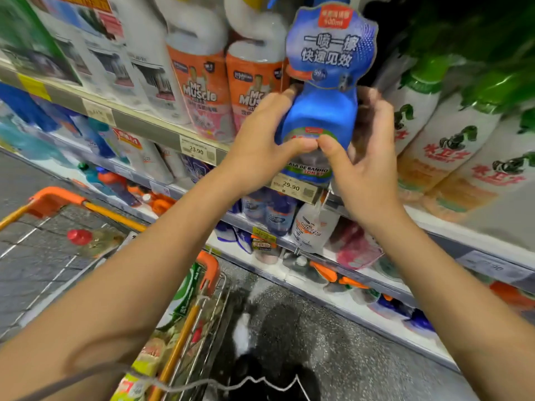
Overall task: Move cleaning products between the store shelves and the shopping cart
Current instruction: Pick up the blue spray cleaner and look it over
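Currently, your left hand [260, 146] and right hand [367, 169] both grip the blue spray bottle [318, 117], thumbs meeting on its front label. You hold the bottle upright in front of the shelf [139, 127], beside the orange Mr Muscle bottles [202, 91] and above the 29.90 price tag [291, 186]. The shopping cart [55, 198] stands at lower left.

The spray bottle [321, 111] is upright at twelve o'clock, before the upper shelf [139, 123]. The left hand [260, 146] grips its nine o'clock side and the right hand [364, 163] its three o'clock side. On the shelf, Mr Muscle bottles [199, 82] stand at ten o'clock and tall bottles [451, 134] at two o'clock. A price tag [292, 188] sits on the shelf edge just beneath the spray bottle. The shopping cart [58, 198] lies at eight o'clock, beside the lower shelves [362, 273], with a capped bottle [79, 237] in it.
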Motion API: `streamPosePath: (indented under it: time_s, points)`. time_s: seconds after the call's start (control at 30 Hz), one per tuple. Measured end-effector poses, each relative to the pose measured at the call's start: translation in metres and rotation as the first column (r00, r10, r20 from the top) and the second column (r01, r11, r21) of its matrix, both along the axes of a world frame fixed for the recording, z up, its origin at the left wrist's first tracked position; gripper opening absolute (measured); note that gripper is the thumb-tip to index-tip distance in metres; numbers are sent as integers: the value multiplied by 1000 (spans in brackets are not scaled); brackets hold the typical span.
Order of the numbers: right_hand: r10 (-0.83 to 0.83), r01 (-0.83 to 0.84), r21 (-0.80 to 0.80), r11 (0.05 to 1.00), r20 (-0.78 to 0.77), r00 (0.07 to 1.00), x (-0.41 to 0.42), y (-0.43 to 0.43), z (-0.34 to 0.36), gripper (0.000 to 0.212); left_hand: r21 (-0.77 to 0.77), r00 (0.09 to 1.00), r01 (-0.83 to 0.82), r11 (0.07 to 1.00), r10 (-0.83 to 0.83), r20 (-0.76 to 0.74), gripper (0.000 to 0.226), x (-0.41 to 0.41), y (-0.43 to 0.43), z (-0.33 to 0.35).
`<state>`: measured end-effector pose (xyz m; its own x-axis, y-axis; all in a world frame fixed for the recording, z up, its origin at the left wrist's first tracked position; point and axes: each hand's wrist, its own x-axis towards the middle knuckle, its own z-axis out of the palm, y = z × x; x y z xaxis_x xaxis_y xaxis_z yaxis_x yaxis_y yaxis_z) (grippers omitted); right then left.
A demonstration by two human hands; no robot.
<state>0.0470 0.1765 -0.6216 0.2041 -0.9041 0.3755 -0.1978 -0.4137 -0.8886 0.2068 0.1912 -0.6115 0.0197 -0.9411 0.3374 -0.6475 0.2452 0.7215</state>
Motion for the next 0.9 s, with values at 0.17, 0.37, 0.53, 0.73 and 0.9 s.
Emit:
streamPosePath:
  time_s: [0.17, 0.37, 0.53, 0.73, 0.9]
  points:
    - [-67, 58, -76, 995, -123, 990, 2, -9, -8, 66, 35, 997, -30, 999, 28, 68, 64, -4, -11, -6]
    - [-66, 79, 41, 996, -267, 962, 2, -19, -15, 54, 62, 988, -112, 992, 105, 111, 51, -10, -20, -13]
    - [-83, 103, 33, 994, -376, 923, 2, -21, -15, 57, 53, 976, -178, 983, 170, 133, 65, -13, -20, -20]
    - [-164, 150, -67, 986, -465, 870, 14, -29, -14, 69, 29, 919, -332, 943, 316, 237, 63, -20, -26, -18]
    - [-285, 252, -144, 957, -614, 736, 23, -32, -14, 69, -1, 875, -370, 929, 348, 338, 60, -24, -34, -17]
